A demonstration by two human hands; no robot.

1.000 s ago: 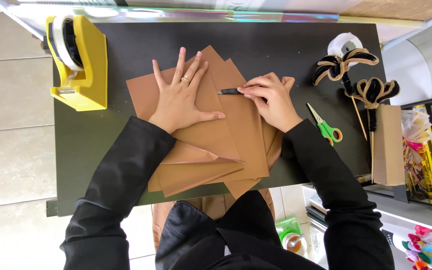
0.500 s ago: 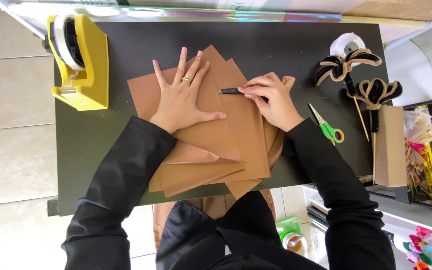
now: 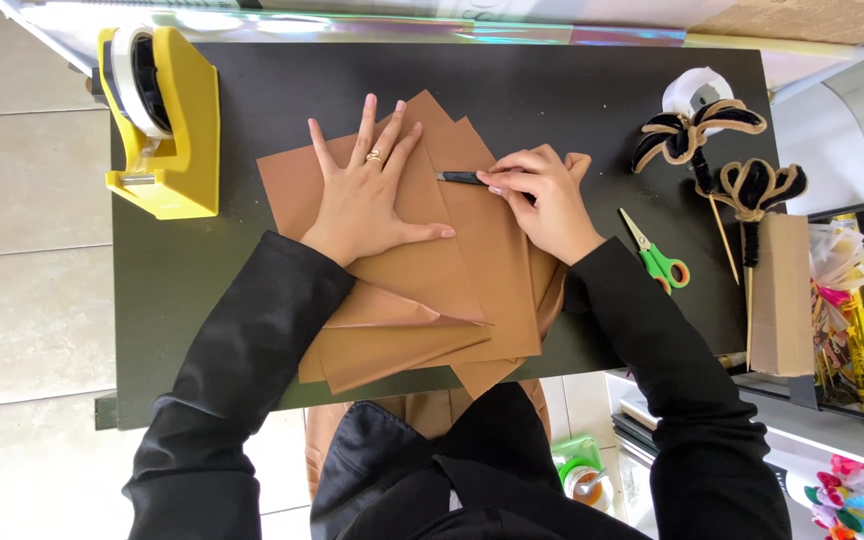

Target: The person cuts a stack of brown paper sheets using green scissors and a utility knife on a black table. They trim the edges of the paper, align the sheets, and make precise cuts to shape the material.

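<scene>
- Several sheets of brown paper (image 3: pixel 472 260) lie stacked and fanned on the black table (image 3: pixel 552 90), their lower corners hanging past the near edge
- the left hand (image 3: pixel 367 200) lies flat on the top sheet, palm down, fingers spread wide and gripping nothing; a ring shows on one finger
- the right hand (image 3: pixel 542 195) is curled around a small dark cutter (image 3: pixel 462 178), held pinched between thumb and fingertips
- the cutter points left, its tip resting on the paper just beside the left hand, in the gap between the two hands, near the sheet's upper edge
- a yellow tape dispenser (image 3: pixel 162 130) stands at the table's left end, well apart from the paper
- green-handled scissors (image 3: pixel 657 255) lie just right of the right wrist
- two black and tan looped ornaments on sticks (image 3: pixel 722 160) sit at the right end, beside a brown cardboard box (image 3: pixel 782 295)
</scene>
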